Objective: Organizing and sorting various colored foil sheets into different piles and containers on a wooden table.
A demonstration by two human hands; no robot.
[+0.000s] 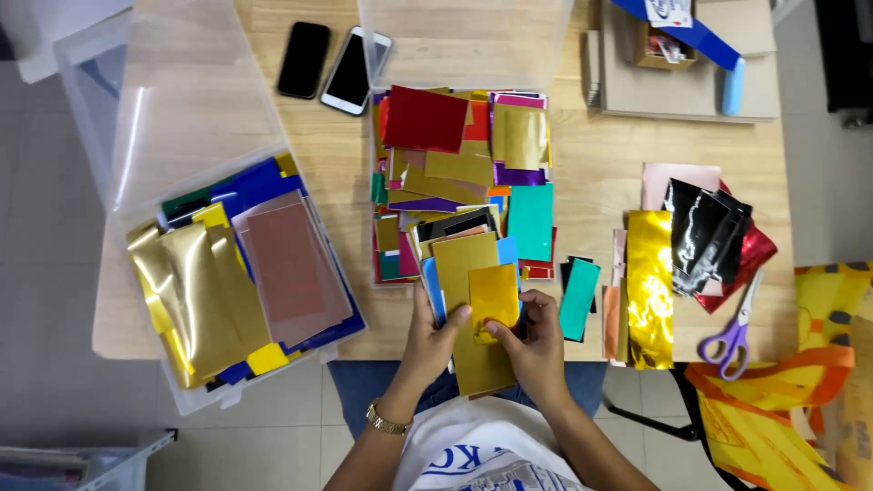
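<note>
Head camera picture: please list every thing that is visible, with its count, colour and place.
phones: two, one black, one white-edged, top of the table
clear box: one, table middle, filled with mixed coloured foil sheets
second clear box: one, left table edge, holding gold, pink and blue sheets
scissors: one pair, purple handles, right side
loose foil pile: black, red and gold sheets, right of the middle box
teal sheet: one, beside the right hand
cardboard box: one, brown, top right
table: one, light wood
left hand: holds a stack of sheets, wrist wears a gold watch
right hand: pinches a small gold sheet on that stack
</note>
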